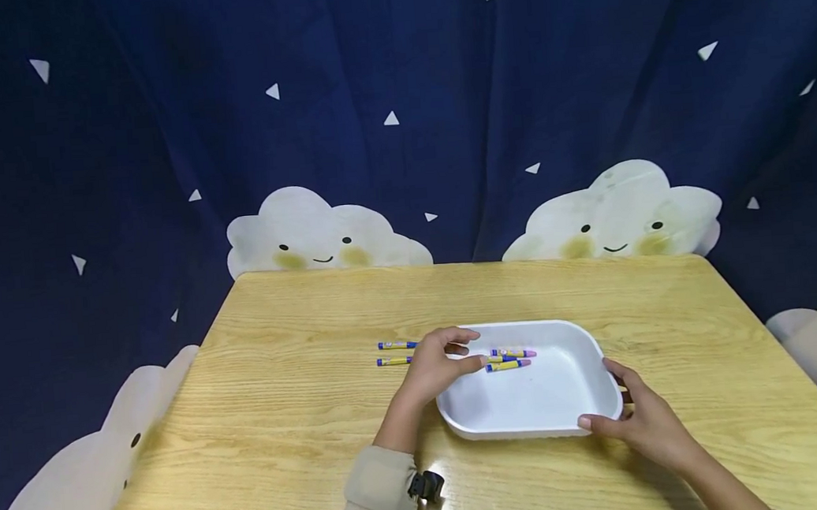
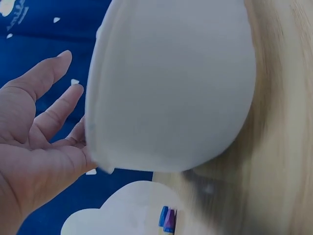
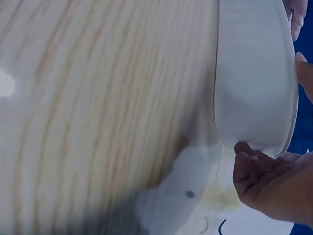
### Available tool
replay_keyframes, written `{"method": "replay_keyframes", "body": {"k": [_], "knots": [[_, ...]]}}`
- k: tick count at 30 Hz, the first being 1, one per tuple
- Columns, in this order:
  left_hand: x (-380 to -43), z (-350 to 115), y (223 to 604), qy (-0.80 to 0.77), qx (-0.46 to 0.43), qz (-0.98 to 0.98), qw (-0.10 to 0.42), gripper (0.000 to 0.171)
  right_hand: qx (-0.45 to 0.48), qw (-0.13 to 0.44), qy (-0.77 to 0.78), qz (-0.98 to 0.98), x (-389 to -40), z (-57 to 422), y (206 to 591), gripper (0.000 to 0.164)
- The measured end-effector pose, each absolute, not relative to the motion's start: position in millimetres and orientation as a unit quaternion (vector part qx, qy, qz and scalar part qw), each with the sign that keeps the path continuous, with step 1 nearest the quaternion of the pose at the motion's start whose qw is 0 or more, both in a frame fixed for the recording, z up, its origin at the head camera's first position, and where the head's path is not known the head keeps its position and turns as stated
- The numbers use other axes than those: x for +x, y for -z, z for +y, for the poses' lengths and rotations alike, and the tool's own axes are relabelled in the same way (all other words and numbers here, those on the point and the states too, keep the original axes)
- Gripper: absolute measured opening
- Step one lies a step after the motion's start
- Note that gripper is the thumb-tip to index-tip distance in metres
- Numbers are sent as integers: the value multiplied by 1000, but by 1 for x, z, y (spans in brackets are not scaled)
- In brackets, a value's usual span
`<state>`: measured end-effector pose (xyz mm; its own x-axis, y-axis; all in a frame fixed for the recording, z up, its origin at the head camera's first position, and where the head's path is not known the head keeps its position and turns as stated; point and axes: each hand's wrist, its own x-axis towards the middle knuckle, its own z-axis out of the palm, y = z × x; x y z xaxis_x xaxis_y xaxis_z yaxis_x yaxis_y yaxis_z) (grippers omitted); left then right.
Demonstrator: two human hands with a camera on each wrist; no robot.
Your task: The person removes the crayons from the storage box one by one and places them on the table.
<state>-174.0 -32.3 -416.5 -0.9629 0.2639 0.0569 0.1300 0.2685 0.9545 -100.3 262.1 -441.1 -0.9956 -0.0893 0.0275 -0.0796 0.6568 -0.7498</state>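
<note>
A white plastic basin (image 1: pixel 533 404) stands on the table, with three crayons lying in its left half. One crayon (image 1: pixel 509 366) is yellow-wrapped with a pink tip; another pink-tipped crayon (image 1: pixel 515 353) and a blue-ended one lie close by. Above the basin's left side is my left hand (image 1: pixel 439 366), its thumb and fingers spread apart with nothing between them. Its thumb tip overlaps the blue-ended crayon in the head view; touching or not cannot be told. My right hand (image 1: pixel 644 420) grips the basin's right end, thumb on the rim and fingers curled at the outer wall (image 3: pixel 254 98).
Left of the basin, two blue-ended crayons lie on the wooden table (image 1: pixel 285 422): a far crayon (image 1: pixel 395 345) and a nearer crayon (image 1: pixel 393 361), partly hidden by my left hand. A dark blue curtain (image 1: pixel 344 149) with cloud shapes stands behind the table.
</note>
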Motion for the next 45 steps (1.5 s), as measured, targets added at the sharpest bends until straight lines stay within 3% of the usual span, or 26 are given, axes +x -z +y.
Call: {"method": "replay_keyframes", "body": {"k": [25,45], "knots": [[-207,11,446,-549,145,816,110,37,-31,1,406,913,-100,261,442,99],[-206,25,461,-397,196,892,87,24,-17,17,408,913,-100,260,444,99]]}}
